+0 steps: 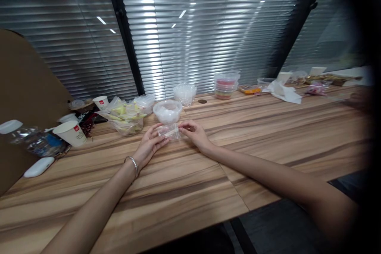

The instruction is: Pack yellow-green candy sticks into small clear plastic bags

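A small clear plastic bag [172, 131] with something pale inside is held just above the wooden table [190, 182]. My left hand [150, 143], with a silver bangle at the wrist, grips the bag's left side, fingers bent around it. At the bag's right upper edge, my right hand [195, 134] pinches with thumb and fingertips. Right behind the bag stands a clear round bowl [167, 112] with whitish contents. To its left lies a larger clear bag [126, 117] of yellow-wrapped pieces.
Paper cups [71, 133], a plastic bottle [38, 139] and a white case [39, 167] stand or lie at left. Behind are clear bowls [185, 94] and stacked containers [225, 86]. Tissue [285, 92] and packets lie at right, near a blurred hand [360, 101] of another person.
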Demonstrator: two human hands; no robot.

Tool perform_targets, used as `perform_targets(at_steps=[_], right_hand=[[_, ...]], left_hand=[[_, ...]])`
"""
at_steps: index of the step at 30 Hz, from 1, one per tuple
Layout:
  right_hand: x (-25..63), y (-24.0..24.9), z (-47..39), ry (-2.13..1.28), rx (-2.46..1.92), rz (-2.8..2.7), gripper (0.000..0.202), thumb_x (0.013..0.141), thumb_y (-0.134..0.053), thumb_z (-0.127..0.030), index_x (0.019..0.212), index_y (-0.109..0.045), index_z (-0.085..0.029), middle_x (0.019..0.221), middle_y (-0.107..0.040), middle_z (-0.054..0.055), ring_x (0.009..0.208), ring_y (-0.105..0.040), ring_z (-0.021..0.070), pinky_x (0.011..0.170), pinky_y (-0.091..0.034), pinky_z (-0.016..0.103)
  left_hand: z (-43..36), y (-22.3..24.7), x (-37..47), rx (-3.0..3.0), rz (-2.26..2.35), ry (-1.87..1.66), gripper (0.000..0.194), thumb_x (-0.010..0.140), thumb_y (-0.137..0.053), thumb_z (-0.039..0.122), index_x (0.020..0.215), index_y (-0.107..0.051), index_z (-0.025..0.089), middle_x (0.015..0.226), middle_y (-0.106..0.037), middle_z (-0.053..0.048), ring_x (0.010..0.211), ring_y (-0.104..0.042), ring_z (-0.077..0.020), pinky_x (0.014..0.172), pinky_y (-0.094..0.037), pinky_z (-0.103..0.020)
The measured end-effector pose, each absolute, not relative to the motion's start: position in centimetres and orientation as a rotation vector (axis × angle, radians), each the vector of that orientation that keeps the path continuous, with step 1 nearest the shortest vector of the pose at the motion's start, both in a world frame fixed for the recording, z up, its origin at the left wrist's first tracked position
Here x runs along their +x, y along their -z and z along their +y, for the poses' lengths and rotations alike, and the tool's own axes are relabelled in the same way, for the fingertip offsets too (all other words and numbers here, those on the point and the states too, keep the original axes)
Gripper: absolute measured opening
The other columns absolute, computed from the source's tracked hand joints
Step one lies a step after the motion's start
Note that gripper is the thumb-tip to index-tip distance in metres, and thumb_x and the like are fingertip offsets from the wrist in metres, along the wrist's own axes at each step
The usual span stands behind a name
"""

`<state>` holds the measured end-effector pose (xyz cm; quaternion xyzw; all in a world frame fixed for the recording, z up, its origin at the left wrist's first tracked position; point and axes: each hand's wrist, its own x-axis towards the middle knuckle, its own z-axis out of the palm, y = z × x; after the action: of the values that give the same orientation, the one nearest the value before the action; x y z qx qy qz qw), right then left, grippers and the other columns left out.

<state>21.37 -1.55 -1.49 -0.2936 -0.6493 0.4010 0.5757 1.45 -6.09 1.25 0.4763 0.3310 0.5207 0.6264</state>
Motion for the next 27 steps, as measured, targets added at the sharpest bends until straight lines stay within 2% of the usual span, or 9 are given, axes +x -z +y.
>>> perform_targets(at_steps=[7, 13, 20, 23, 27], right_hand=[[21.3, 1.6, -1.5, -1.022, -0.662, -1.509, 0.013, 0.073, -0.064, -0.028, 0.083, -0.062, -0.02, 0.088, -0.062, 0.002, 0.084, -0.058, 0.0153, 0.08, -0.045, 0.029], [21.1, 1.5, -1.8, -1.158, -0.641, -1.408, 0.02, 0.071, -0.067, -0.028, 0.087, -0.056, -0.021, 0.095, -0.062, 0.002, 0.087, -0.059, 0.0153, 0.081, -0.047, 0.03], [21.1, 0.8, -2.3, -1.24, -0.571, -1.439, 0.042, 0.074, -0.063, -0.022, 0.113, -0.051, -0.026, 0.106, -0.063, 0.004, 0.1, -0.058, 0.0176, 0.087, -0.047, 0.033], [21.2, 0.7, -2.4, -1.246, -0.535, -1.498, 0.031, 0.074, -0.061, -0.019, 0.105, -0.059, -0.022, 0.109, -0.061, 0.005, 0.102, -0.057, 0.0183, 0.09, -0.045, 0.033], [21.2, 1.0, -2.1, -1.247, -0.583, -1.473, 0.025, 0.074, -0.061, -0.021, 0.1, -0.063, -0.02, 0.1, -0.064, 0.004, 0.094, -0.059, 0.0173, 0.086, -0.046, 0.032]], left_hand=[[-6.1, -1.4, 1.5, 1.065, 0.763, -1.169, 0.049, 0.074, -0.066, 0.013, 0.119, -0.048, 0.023, 0.118, -0.057, -0.009, 0.098, -0.061, -0.0192, 0.094, -0.047, -0.036], [-6.0, -1.5, 1.6, 1.003, 0.72, -1.16, 0.034, 0.081, -0.057, 0.018, 0.115, -0.052, 0.02, 0.12, -0.057, -0.01, 0.105, -0.058, -0.0229, 0.094, -0.047, -0.04], [-5.9, -1.1, 1.4, 1.059, 0.759, -1.107, 0.041, 0.077, -0.061, 0.014, 0.116, -0.052, 0.021, 0.122, -0.055, -0.01, 0.101, -0.06, -0.0227, 0.089, -0.05, -0.038], [-5.9, -0.9, 1.3, 1.095, 0.769, -1.115, 0.042, 0.077, -0.062, 0.014, 0.117, -0.051, 0.021, 0.12, -0.056, -0.011, 0.103, -0.059, -0.0228, 0.088, -0.051, -0.039], [-5.6, -0.5, 1.4, 1.09, 0.786, -1.174, 0.048, 0.076, -0.064, 0.016, 0.121, -0.048, 0.022, 0.114, -0.06, -0.011, 0.103, -0.059, -0.0229, 0.088, -0.05, -0.043]])
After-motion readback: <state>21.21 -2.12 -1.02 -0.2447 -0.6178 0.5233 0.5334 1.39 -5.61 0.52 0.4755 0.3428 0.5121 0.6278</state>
